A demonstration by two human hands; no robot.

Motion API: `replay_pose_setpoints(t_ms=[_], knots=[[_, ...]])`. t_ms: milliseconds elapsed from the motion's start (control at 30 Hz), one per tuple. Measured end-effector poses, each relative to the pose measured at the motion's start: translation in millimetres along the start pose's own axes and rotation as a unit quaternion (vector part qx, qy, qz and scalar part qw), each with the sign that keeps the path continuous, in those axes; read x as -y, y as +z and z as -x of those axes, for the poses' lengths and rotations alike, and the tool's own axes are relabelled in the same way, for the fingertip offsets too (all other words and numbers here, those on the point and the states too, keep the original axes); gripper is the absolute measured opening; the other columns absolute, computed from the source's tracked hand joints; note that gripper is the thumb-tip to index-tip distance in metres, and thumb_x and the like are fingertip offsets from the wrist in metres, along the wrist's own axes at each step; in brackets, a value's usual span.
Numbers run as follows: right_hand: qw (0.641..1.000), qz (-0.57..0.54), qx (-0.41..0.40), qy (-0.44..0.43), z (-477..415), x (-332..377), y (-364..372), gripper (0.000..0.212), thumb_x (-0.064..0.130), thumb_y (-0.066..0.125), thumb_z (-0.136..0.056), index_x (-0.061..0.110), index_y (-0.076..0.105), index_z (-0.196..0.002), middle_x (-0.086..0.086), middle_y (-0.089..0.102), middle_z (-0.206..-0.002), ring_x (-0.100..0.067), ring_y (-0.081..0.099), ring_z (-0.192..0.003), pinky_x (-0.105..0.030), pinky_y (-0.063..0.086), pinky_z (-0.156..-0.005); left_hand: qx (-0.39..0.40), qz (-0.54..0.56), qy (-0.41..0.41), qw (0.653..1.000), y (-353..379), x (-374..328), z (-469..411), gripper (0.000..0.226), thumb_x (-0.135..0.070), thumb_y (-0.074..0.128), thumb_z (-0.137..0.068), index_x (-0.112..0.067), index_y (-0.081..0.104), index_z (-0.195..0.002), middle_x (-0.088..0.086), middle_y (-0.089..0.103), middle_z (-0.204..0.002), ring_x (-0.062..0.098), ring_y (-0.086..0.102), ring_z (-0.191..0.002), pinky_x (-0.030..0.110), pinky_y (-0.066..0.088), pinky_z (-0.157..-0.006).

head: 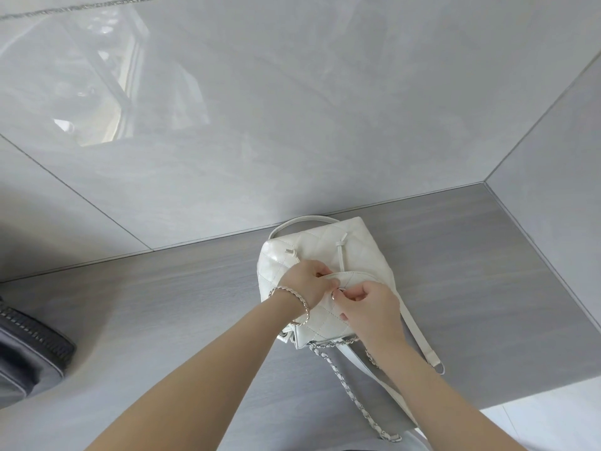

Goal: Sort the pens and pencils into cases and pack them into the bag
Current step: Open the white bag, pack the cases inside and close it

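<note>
Both grips (307, 284) (370, 304) seemingly pinch bag (325, 245) flap.

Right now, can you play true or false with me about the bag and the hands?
1. Both hands, left hand and right hand, touch the white quilted backpack. True.
2. The backpack is black. False: it is white.
3. A bracelet sits on the left wrist. True.
4. The dark zippered case lies inside the backpack. False: it lies apart, far left on the grey table.
5. Pencils lie scattered on the table. False: none show.
</note>
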State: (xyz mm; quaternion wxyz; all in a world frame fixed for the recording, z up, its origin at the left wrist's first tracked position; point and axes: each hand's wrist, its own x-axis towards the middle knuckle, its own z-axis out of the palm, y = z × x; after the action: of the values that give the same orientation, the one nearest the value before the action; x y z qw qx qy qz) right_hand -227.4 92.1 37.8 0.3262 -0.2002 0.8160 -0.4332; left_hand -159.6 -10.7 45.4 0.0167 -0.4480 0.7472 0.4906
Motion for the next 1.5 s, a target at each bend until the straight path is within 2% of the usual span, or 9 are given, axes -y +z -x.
replay_pose_setpoints(t_ms=[233, 367, 533, 700, 833, 1000, 1133, 1267, 1500], knots=[[0.993, 0.052, -0.065, -0.085, 2.2, -18.6, -49.6, 0.021, 0.029, 0.071, -0.078, 0.021, 0.059, -0.093, 0.007, 0.057, -0.102, -0.012, 0.053, -0.093, -0.022, 0.039, -0.079, -0.351, -0.016, 0.089, 0.932, 10.0, 60.5, 39.0, 0.078, -0.049, 0.074, -0.063, -0.021, 0.043, -0.129, 0.008, 0.039, -0.133, 0.015, 0.034, -0.122, 0.031, 0.031, -0.104], [0.998, -0.006, 0.031, 0.059, -22.0, -32.0, -56.1, 0.078, 0.043, 0.072, -0.073, 0.014, 0.035, -0.136, 0.004, 0.050, -0.120, -0.014, 0.051, -0.112, -0.030, 0.041, -0.094, -0.129, 0.318, -0.233, 0.910, 1.1, 76.3, 40.3, 0.128, -0.052, 0.085, -0.039, -0.011, 0.023, -0.143, 0.013, 0.038, -0.143, 0.028, 0.046, -0.125, 0.046, 0.042, -0.103], [0.984, -0.075, 0.089, 0.133, -38.1, -35.9, -47.9, 0.076, 0.053, 0.068, -0.070, 0.018, 0.041, -0.131, -0.002, 0.056, -0.117, -0.018, 0.057, -0.105, -0.035, 0.048, -0.091, -0.062, 0.385, -0.248, 0.887, -3.4, 71.5, 34.2, 0.095, -0.051, 0.083, -0.037, -0.007, 0.054, -0.116, 0.008, 0.067, -0.100, 0.026, 0.065, -0.083, 0.046, 0.055, -0.084], [0.989, -0.101, 0.099, 0.031, -19.4, -36.5, -55.3, 0.035, 0.027, 0.066, -0.083, 0.023, 0.046, -0.112, 0.006, 0.059, -0.114, -0.012, 0.062, -0.094, -0.009, 0.048, -0.069, -0.041, 0.484, -0.261, 0.834, -7.8, 41.2, 30.8, 0.053, -0.044, 0.076, -0.059, -0.006, 0.064, -0.094, 0.007, 0.066, -0.062, 0.022, 0.063, -0.053, 0.034, 0.057, -0.060], [0.986, 0.066, 0.147, 0.036, -7.8, -68.8, -64.6, 0.094, 0.045, 0.074, -0.070, 0.017, 0.022, -0.142, 0.006, 0.031, -0.144, -0.016, 0.028, -0.138, -0.022, 0.028, -0.107, -0.032, 0.529, -0.310, 0.789, -19.8, 14.7, 24.6, 0.036, -0.044, 0.066, -0.074, -0.011, 0.058, -0.084, 0.012, 0.064, -0.076, 0.028, 0.062, -0.069, 0.042, 0.055, -0.066], [0.956, 0.018, 0.288, 0.058, 27.3, -68.8, -47.9, 0.149, 0.082, 0.069, -0.023, 0.026, 0.004, -0.145, 0.008, 0.047, -0.124, -0.007, 0.048, -0.118, -0.015, 0.034, -0.093, 0.004, 0.565, -0.327, 0.758, -17.9, -0.3, 22.3, 0.041, -0.047, 0.068, -0.070, -0.010, 0.059, -0.085, 0.013, 0.064, -0.085, 0.031, 0.063, -0.076, 0.055, 0.051, -0.060], [0.973, 0.117, 0.192, 0.058, 42.7, -66.7, 2.3, 0.117, 0.044, 0.078, -0.060, 0.016, 0.003, -0.146, -0.001, 0.022, -0.142, -0.017, 0.033, -0.132, -0.026, 0.033, -0.105, 0.010, 0.592, -0.315, 0.741, -5.9, -15.3, 29.5, 0.041, -0.046, 0.068, -0.071, -0.012, 0.059, -0.091, 0.013, 0.065, -0.086, 0.031, 0.063, -0.076, 0.055, 0.051, -0.061], [0.937, 0.329, 0.101, 0.062, 34.0, -78.8, 5.8, 0.047, 0.017, 0.054, -0.083, 0.011, 0.033, -0.124, -0.010, 0.050, -0.122, -0.029, 0.057, -0.108, -0.032, 0.046, -0.083, 0.023, 0.604, -0.315, 0.731, 0.4, -16.9, 37.8, 0.044, -0.044, 0.072, -0.068, -0.015, 0.061, -0.098, 0.012, 0.068, -0.097, 0.032, 0.066, -0.086, 0.057, 0.053, -0.066], [0.944, 0.291, 0.155, -0.006, -8.1, -61.2, -104.7, 0.011, 0.027, 0.066, -0.080, 0.017, 0.062, -0.078, 0.001, 0.056, -0.075, -0.017, 0.055, -0.075, -0.014, 0.038, -0.055, 0.077, 0.610, -0.246, 0.749, -0.1, -14.1, 46.7, 0.040, -0.043, 0.067, -0.071, -0.014, 0.063, -0.097, 0.011, 0.066, -0.105, 0.033, 0.063, -0.094, 0.051, 0.055, -0.070]])
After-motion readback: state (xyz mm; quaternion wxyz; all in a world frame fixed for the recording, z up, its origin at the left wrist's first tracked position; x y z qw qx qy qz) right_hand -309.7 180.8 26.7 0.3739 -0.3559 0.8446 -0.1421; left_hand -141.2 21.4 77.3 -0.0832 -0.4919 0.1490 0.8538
